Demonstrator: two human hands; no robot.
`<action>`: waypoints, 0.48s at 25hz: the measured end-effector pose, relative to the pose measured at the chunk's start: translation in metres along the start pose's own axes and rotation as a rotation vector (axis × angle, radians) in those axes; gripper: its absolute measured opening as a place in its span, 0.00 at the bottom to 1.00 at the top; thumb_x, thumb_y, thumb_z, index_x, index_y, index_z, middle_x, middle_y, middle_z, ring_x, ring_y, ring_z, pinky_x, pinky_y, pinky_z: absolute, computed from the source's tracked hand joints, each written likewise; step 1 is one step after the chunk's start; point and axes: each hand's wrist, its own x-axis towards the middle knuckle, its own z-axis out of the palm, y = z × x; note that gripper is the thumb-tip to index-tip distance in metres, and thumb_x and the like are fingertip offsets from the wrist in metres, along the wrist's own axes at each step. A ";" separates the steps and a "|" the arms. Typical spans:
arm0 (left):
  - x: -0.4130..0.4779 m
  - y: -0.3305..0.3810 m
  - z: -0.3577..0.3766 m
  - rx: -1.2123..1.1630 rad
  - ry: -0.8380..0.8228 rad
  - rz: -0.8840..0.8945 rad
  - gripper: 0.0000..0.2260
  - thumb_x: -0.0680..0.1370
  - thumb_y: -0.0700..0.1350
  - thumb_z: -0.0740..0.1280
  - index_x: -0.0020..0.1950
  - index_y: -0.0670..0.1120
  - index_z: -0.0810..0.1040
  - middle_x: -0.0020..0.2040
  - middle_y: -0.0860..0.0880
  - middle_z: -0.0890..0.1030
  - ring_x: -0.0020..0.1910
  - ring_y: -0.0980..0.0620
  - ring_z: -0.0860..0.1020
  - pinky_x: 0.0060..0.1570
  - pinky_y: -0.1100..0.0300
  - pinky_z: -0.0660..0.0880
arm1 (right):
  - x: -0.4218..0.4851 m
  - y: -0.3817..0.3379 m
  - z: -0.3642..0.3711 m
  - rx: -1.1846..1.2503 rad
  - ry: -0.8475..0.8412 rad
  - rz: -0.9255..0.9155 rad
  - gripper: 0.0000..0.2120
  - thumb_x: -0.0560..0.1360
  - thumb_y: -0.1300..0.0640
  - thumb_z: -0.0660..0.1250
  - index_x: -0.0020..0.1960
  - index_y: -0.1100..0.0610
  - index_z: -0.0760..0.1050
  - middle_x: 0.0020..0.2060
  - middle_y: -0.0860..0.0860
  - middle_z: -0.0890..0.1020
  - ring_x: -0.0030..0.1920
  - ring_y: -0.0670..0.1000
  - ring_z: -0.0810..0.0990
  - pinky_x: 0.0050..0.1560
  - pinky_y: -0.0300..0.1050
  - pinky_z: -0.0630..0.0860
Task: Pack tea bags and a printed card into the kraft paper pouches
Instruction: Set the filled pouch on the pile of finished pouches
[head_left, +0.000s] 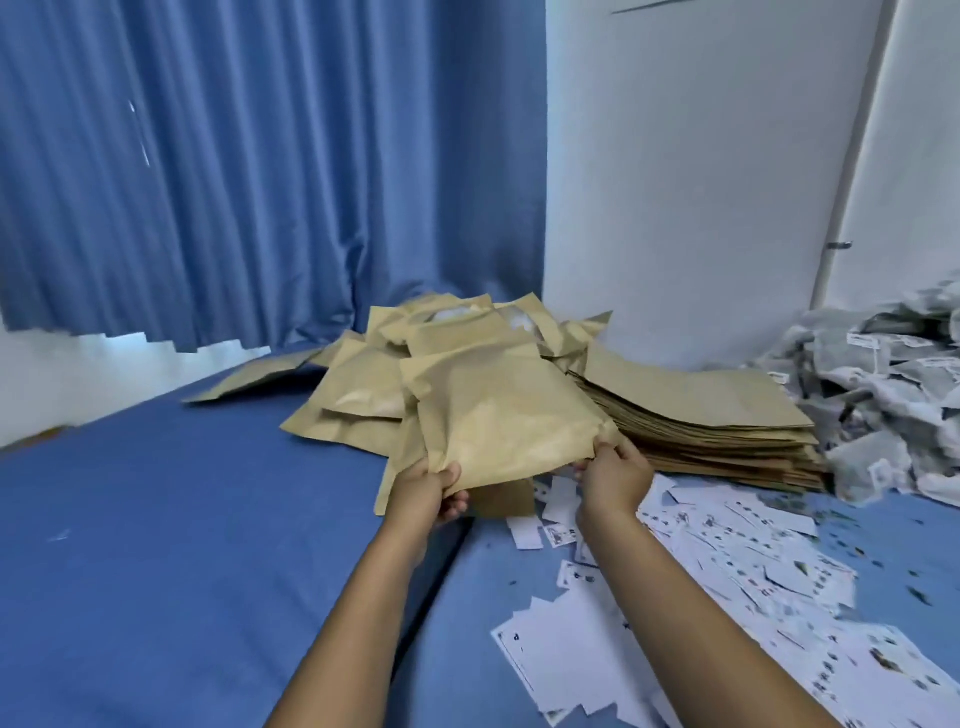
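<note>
Both hands are clamped on one bulging kraft pouch (498, 410), which is held by its near edge: the left hand (428, 491) grips the near left corner with the thumb on top and the fingers curled beneath, and the right hand (613, 473) pinches the near right corner. The pouch is held tilted against a loose heap of filled pouches (363, 384) that lies on the blue bed sheet (182, 519), in front of a blue curtain (234, 156). Just to the right of that heap a flat stack of empty pouches (701, 415) is seen, and beyond it, at the right edge, a pile of tea bags (883, 384). Printed cards (701, 571) are scattered over the sheet below the right forearm.

From its swollen shape the held pouch is judged to be packed already, though its contents cannot be seen and it cannot be told whether its mouth is sealed. The step in hand is taken to be the setting aside of a finished pouch onto the heap. For the next move, the pouch would need to be released so that it rests on the heap without sliding off; a flat pouch would then have to be drawn from the stack, and tea bags and one card gathered for it.
</note>
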 end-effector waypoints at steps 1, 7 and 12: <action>0.009 0.011 -0.007 -0.019 0.015 0.018 0.02 0.80 0.40 0.64 0.48 0.43 0.76 0.24 0.50 0.75 0.22 0.56 0.72 0.23 0.67 0.69 | -0.002 -0.005 0.019 0.043 -0.028 -0.007 0.09 0.79 0.63 0.61 0.42 0.59 0.78 0.28 0.51 0.76 0.22 0.47 0.73 0.21 0.35 0.69; 0.069 0.111 -0.017 -0.243 -0.104 -0.014 0.16 0.81 0.53 0.60 0.63 0.46 0.66 0.58 0.39 0.73 0.53 0.41 0.79 0.52 0.47 0.77 | 0.044 -0.061 0.088 0.079 -0.403 0.018 0.07 0.78 0.62 0.61 0.52 0.64 0.75 0.44 0.57 0.78 0.48 0.56 0.79 0.47 0.46 0.76; 0.087 0.072 0.016 0.146 -0.116 -0.018 0.28 0.81 0.51 0.62 0.77 0.51 0.53 0.72 0.43 0.65 0.44 0.46 0.79 0.41 0.53 0.75 | 0.138 -0.035 0.023 -1.328 -0.368 -0.438 0.27 0.74 0.52 0.67 0.70 0.59 0.65 0.68 0.56 0.69 0.64 0.56 0.72 0.61 0.47 0.70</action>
